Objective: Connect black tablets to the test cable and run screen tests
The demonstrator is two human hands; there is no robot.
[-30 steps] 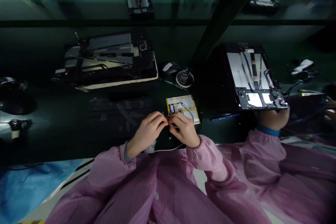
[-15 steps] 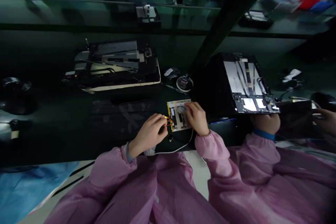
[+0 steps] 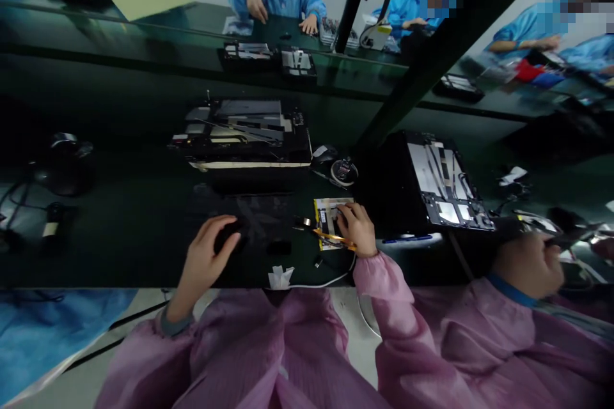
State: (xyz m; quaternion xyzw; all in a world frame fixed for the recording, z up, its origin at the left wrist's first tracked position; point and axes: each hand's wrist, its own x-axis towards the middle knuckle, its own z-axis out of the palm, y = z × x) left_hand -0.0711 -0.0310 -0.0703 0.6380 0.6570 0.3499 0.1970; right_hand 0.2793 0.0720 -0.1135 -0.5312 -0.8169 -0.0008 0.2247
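My left hand (image 3: 207,255) rests on the dark green bench (image 3: 119,230), its fingers curled around a small black object (image 3: 228,235) that I cannot name. My right hand (image 3: 357,227) lies on a small yellow-edged circuit board (image 3: 326,217), fingers pressed down on it. A thin orange strip (image 3: 333,238) sticks out to the left from under that hand. Both arms wear pink sleeves.
An opened device (image 3: 244,134) lies behind the board, and another opened one (image 3: 441,182) stands to the right, next to a neighbour in pink (image 3: 527,268). A roll of tape (image 3: 344,171) and a crumpled white scrap (image 3: 281,277) lie nearby. People in blue work across the bench.
My left hand has let go of the orange strip and swung left onto a black object. My right hand stays on the board. The view has tilted up.
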